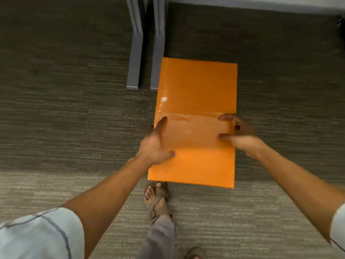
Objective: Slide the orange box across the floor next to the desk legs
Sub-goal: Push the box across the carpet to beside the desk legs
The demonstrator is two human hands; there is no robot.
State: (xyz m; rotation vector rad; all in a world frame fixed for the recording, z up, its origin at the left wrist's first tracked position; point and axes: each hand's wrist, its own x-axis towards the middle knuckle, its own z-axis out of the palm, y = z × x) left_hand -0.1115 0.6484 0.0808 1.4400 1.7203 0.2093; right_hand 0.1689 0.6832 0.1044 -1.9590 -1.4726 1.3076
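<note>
The orange box [196, 86] lies flat on the grey carpet, its glossy top facing up and its long side running away from me. My left hand [155, 144] grips its left edge, thumb and forefinger on the top. My right hand [238, 133] grips the right edge, with fingers curled over onto the top. Two grey desk legs [135, 58] stand just left of the box's far end; the nearer one [156, 58] touches or almost touches the box's left side.
My sandalled foot [157, 200] stands just behind the box's near edge. A second sandal [194, 254] shows at the bottom. The desk's pale edge [242, 3] runs along the top. Carpet [65, 109] spreads left and right.
</note>
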